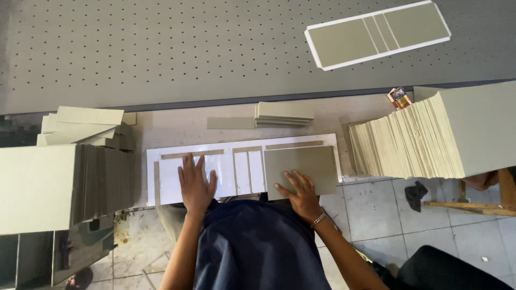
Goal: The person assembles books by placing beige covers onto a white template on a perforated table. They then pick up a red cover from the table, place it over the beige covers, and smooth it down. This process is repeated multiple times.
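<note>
A white sheet (215, 146) lies flat along the near edge of the worktable. A grey rectangular board (306, 161) sits on its right part, and narrow grey strips frame the rest. My left hand (194, 182) rests flat, fingers spread, on the glossy white left panel. My right hand (301, 193), with a bracelet at the wrist, presses flat on the lower edge of the grey board. Neither hand grips anything.
A tall fanned stack of grey boards (424, 142) stands at right, another stack (59, 177) at left with loose boards (80, 123) behind. A small pile (285, 114) sits behind the sheet. A finished white-bordered panel (376, 33) lies on the perforated table (161, 48). A small packet (399, 98) lies near the right stack.
</note>
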